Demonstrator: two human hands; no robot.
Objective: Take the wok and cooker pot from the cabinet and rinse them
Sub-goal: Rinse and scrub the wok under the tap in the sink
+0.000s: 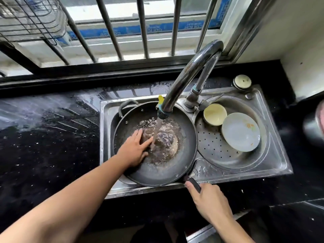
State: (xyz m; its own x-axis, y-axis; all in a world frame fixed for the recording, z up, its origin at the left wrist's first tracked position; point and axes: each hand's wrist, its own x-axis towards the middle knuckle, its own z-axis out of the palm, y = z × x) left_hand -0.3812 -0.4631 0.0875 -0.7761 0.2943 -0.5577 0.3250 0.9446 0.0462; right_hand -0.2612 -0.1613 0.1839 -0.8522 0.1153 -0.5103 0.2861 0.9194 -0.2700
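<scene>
Black wok [175,165] sits under the running faucet [191,71], left hand [134,151] spread flat inside it, right hand [208,200] gripping its handle; cooker pot not visible, seemingly unrinsed

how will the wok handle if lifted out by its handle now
Probably heavy and front-loaded: the wok holds pooled water under the running tap. Likely slippery, since it is wet all over. It may tip and spill, as only the right hand grips the handle.
</scene>
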